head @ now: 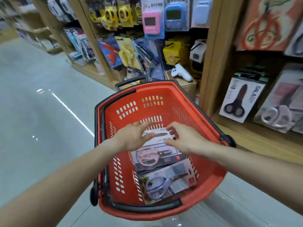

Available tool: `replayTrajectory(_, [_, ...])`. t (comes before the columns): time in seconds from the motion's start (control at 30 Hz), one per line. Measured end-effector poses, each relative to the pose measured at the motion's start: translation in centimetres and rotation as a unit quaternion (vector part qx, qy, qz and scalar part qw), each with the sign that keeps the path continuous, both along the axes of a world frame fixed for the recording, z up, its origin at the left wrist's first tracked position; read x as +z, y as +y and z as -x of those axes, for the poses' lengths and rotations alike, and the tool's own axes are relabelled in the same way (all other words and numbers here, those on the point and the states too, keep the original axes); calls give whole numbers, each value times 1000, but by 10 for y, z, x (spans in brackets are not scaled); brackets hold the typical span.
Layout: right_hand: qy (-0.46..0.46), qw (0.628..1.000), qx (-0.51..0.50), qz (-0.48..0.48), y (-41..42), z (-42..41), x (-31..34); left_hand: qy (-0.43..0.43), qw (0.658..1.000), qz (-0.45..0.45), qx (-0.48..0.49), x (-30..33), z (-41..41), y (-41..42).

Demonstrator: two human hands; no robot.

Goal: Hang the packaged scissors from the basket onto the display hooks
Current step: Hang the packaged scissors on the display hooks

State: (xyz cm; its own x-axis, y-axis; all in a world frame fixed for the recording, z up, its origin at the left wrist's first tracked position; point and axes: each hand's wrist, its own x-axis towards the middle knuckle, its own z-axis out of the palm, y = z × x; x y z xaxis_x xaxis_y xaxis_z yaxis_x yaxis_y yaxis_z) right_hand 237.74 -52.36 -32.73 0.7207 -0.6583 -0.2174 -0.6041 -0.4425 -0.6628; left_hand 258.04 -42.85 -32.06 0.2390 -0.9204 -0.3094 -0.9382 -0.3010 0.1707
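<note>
A red basket [165,94] with black handles stands on the floor below me. Inside lie packaged scissors: a white pack [159,136] farthest from me, a pack with pink-handled scissors [148,157] in the middle, and a pack with lilac-handled scissors [157,185] nearest. My left hand [133,137] and my right hand [182,138] hover over the white pack with fingers spread. Whether the fingertips touch it I cannot tell. Neither hand holds anything.
Wooden display shelving runs along the right. Packs of black scissors [241,99] and silver scissors [278,110] hang there. Farther back hang pink and blue timers [152,22], yellow items and a red glue gun pack [111,51]. Grey floor [41,104] lies to the left.
</note>
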Motion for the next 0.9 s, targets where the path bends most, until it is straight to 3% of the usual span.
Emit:
replayTrajectory(0.3, [224, 970, 84, -33, -11, -60, -67, 27, 984, -176, 17, -79, -21, -14])
replayTrajectory(0.57, [407, 864, 291, 54, -15, -72, -114, 40, 977, -200, -57, -121, 22, -19])
replayTrajectory(0.9, [463, 800, 370, 95, -2, -64, -148, 26, 958, -270, -94, -144, 21, -5])
